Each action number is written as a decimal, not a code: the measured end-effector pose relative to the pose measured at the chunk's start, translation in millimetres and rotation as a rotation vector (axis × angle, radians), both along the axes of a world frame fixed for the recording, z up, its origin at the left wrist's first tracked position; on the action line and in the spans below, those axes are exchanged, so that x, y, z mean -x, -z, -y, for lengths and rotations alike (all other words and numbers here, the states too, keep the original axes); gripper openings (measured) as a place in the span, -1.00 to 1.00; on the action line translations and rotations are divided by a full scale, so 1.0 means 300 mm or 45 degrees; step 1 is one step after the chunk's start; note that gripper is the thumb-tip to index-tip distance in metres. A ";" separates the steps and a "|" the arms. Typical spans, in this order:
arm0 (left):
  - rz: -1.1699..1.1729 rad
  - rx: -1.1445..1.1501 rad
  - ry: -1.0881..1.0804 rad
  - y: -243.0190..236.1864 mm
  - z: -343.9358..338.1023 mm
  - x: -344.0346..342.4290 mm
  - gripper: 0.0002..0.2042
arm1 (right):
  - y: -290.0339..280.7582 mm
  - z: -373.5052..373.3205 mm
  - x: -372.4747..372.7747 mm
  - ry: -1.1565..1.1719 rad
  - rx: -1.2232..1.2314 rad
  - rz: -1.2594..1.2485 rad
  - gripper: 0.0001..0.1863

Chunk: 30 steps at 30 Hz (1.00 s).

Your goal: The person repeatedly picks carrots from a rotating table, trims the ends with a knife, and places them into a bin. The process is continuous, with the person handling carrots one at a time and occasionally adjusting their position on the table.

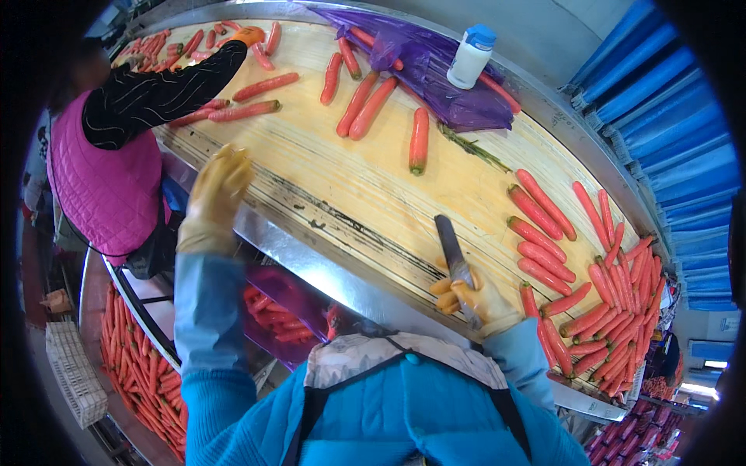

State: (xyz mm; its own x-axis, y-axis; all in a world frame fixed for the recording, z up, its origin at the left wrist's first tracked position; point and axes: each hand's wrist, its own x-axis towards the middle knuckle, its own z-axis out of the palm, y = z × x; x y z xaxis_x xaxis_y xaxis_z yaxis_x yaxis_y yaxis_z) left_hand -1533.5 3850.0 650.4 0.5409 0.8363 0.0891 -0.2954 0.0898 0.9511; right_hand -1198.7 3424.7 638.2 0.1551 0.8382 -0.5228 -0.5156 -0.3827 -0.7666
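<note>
My left hand [216,190], in a yellow glove, is over the near-left edge of the sorting table [334,179], slightly blurred, its fingers apart and loosely bent with nothing visible in them. My right hand [478,299], also gloved, grips a dark flat-bladed knife [447,241] near the front edge. Several carrots [536,210] lie just beyond the knife to the right, beside a larger pile [622,311]. Single carrots [419,140] and a leafy green stem [474,147] lie farther back.
A co-worker in a pink vest [105,182] reaches onto the table with an orange-gloved hand [249,36]. Purple plastic [458,105] holds a white bottle [471,58] at the back. Below are carrot-filled purple plastic [276,311], a carrot bin [140,373] and a white crate [70,373].
</note>
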 end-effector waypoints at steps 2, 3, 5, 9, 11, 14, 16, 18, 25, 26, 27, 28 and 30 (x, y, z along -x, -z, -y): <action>-0.236 -0.341 0.099 0.005 -0.008 -0.225 -0.55 | 0.002 -0.001 0.007 -0.037 0.054 0.147 -0.44; -0.335 -0.274 0.105 0.006 -0.021 -0.342 -0.55 | 0.005 -0.004 -0.001 0.004 0.050 0.173 -0.44; -0.539 -0.137 0.123 0.009 -0.054 -0.571 -0.53 | 0.024 0.005 -0.030 0.071 0.079 0.282 -0.45; -0.933 0.125 0.202 0.081 -0.105 -0.921 -0.50 | 0.072 0.024 -0.082 0.236 0.155 0.298 -0.46; -1.067 0.037 0.245 0.155 -0.124 -1.028 -0.48 | 0.089 0.017 -0.101 0.291 0.065 0.246 -0.47; -1.242 -0.517 0.251 0.275 -0.138 -1.144 -0.46 | 0.087 -0.020 -0.126 0.186 0.225 0.507 -0.47; -1.259 -0.949 0.244 0.339 -0.129 -1.198 -0.44 | 0.070 -0.057 -0.148 0.171 0.215 0.497 -0.49; -1.174 -1.224 0.223 0.376 -0.092 -1.224 -0.42 | 0.035 -0.083 -0.164 0.152 0.119 0.784 -0.51; -0.943 -1.403 0.189 0.338 0.315 -1.210 -0.33 | -0.054 -0.149 -0.205 0.198 0.155 1.325 -0.56; -0.960 -1.285 0.344 0.319 0.382 -1.229 -0.33 | -0.055 -0.155 -0.213 0.151 0.256 1.437 -0.55; -0.979 -1.160 0.493 0.300 0.447 -1.245 -0.34 | -0.059 -0.154 -0.219 0.229 0.169 1.495 -0.54; -0.821 -1.123 0.569 0.290 0.521 -1.263 -0.43 | -0.061 -0.153 -0.226 0.244 0.118 1.222 -0.52; -0.637 -0.920 0.831 0.273 0.620 -1.319 -0.45 | -0.075 -0.138 -0.235 0.303 0.058 0.835 -0.51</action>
State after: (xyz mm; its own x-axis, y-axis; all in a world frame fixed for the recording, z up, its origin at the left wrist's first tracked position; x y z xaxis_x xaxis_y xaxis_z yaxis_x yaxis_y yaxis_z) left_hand -1137.8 3664.0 568.4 0.9727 0.2140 0.0901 0.0405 -0.5386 0.8416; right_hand -1128.3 3466.1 660.7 0.6274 0.7217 -0.2924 -0.0261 -0.3559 -0.9342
